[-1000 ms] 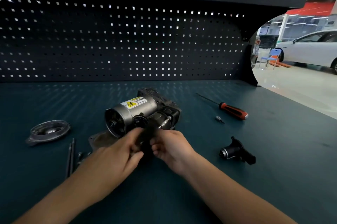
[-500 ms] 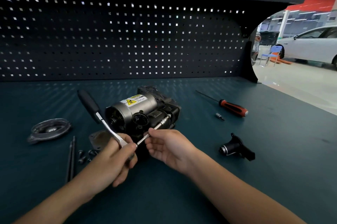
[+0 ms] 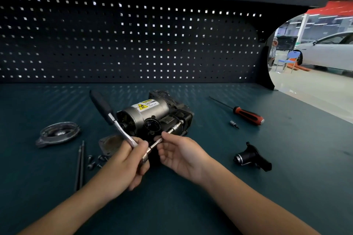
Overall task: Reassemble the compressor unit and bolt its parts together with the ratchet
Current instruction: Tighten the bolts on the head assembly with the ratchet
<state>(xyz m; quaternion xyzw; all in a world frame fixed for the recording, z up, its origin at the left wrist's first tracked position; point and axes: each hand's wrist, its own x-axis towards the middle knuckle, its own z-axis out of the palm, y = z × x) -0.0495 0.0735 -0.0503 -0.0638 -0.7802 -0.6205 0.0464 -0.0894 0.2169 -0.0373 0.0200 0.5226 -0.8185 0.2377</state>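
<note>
the ratchet handle has swung up left above the left hand, baring the extension bar.

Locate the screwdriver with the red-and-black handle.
Head view: the red-and-black-handled screwdriver lies on the right half of the teal bench, right of the grey cylindrical compressor unit, with a small silver bit just on its near side.

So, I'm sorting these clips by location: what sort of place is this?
Most likely a car repair or training workshop. There is a workbench backed by a dark pegboard, and a white car parked on the floor beyond. A part-dismantled compressor unit lies on the bench with a ratchet held against it.
</note>
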